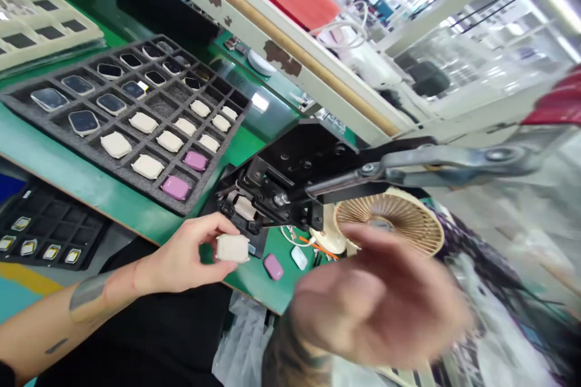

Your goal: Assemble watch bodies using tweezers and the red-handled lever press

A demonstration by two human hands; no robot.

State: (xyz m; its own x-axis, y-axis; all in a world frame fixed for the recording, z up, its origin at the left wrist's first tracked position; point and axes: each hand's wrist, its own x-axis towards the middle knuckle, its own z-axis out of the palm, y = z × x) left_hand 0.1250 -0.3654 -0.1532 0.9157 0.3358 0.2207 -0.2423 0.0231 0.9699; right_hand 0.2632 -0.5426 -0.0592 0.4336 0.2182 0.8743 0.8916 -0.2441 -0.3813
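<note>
My left hand [190, 254] pinches a cream watch-case-shaped piece [233, 248] between thumb and fingers, just in front of a black toggle-clamp press [295, 163]. Another cream piece [245, 208] sits in the press's fixture. The press's metal lever [454, 160] reaches right to a red grip [560, 97]. Large and smeared by motion, my right hand [376, 296] is raised below the lever, apart from it; its fingers are too blurred to read. A purple piece [273, 266] and a pale piece [299, 257] lie on the green bench between my hands.
A dark foam tray [163, 106] holds several dark-screened watches, cream pieces and purple pieces. A cream tray [45, 27] stands at far left. Lower left is another black tray [59, 221] with small parts. A beige fan [390, 217] is behind my right hand, a shelf beam [290, 42] above.
</note>
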